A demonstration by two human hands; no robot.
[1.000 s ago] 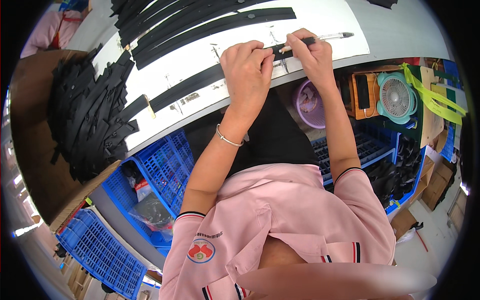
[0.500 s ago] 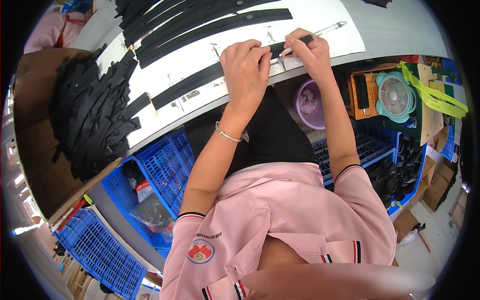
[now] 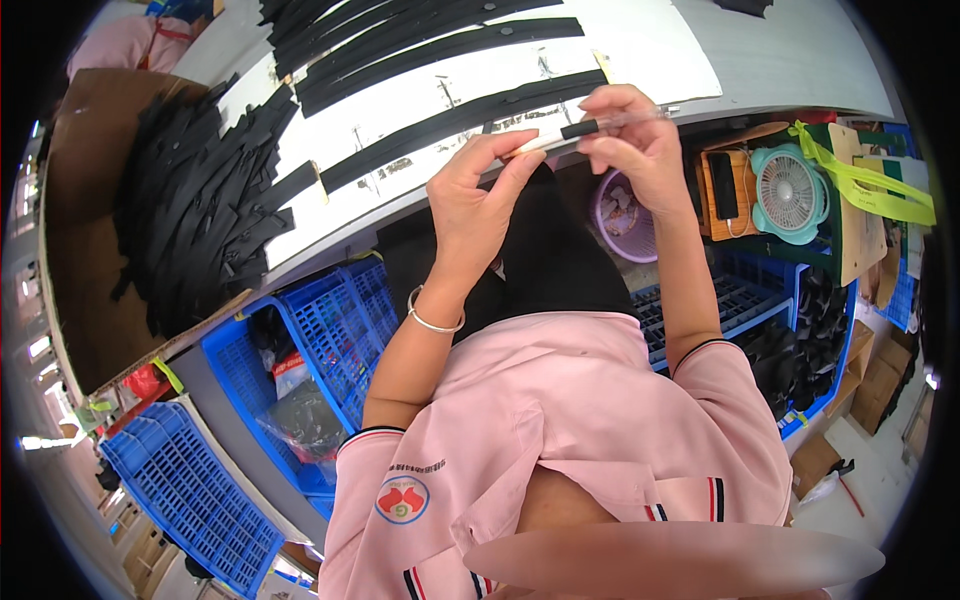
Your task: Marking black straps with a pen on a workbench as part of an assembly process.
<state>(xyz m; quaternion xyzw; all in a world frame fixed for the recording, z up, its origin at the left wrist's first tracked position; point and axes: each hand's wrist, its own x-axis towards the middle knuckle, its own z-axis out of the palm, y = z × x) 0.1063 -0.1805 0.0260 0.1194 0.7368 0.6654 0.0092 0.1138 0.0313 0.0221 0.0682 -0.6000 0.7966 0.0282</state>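
Note:
A pen with a white front end, black grip and clear barrel lies slantwise in the air at the table's near edge. My left hand pinches its white end between thumb and forefinger. Around the clear barrel, my right hand has its thumb and fingers apart, the barrel passing between them. Just beyond my hands, a long black fabric strip lies across the white board, which has dark marks on it. Small pale tabs sit at the strip's ends.
More black strips lie in rows farther back. A cardboard box heaped with black strips stands at left. Below the table are blue crates and a purple basket. A turquoise fan and phone are at right.
Both hands have come off the strip toward me. My left hand, which lay on the strip, now grips the pen's white end; my right hand's fingers have spread from their writing grip.

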